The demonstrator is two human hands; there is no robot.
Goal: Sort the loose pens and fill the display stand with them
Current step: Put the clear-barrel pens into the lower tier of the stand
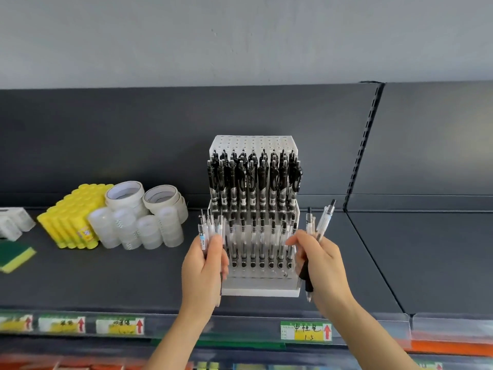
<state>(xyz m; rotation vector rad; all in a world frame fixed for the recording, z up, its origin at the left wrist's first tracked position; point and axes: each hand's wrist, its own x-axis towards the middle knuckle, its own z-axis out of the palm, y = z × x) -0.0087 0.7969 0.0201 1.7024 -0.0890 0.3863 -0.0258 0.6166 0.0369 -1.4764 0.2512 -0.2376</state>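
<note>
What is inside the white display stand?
In the display stand, black pens fill the upper rows, clear pens the lower tier; rearmost holes are empty. The left hand and right hand hide its lower corners.

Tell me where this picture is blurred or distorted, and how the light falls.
Head view: the display stand, left hand and right hand look fairly sharp; the price labels at lower left are smeared by blur; the slotted upright leans, likely wide-lens distortion; light is soft and even, without hard shadows or glare.
</note>
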